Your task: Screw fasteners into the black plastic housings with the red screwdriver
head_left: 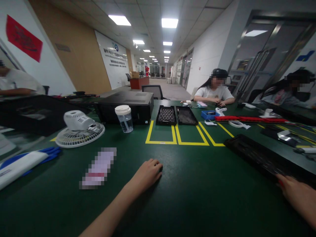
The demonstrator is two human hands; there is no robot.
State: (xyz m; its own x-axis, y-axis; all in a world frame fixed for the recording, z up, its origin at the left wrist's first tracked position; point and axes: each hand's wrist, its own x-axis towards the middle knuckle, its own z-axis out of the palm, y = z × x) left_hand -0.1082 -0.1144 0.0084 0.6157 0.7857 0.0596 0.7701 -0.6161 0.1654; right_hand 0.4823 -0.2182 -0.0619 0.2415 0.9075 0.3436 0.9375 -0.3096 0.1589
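Note:
My left hand [147,172] rests low over the green table [192,197], its fingers curled together. A small dark patch shows at the fingertips; what it is I cannot make out. At the right edge my right hand [297,194] has its fingers closed at the near side of a long black tray [261,156]. A bit of red shows by its thumb, too small to name. The tray lies slanted across the right of the table, its far end over the yellow tape.
Two black trays [166,115] stand behind yellow tape squares [161,142]. Left are a lidded cup [125,120], a white fan [80,130], a blurred-out pinkish item [100,169] and blue gloves [50,154]. Farther back are a black case [128,102], a blue bin [208,114] and seated people.

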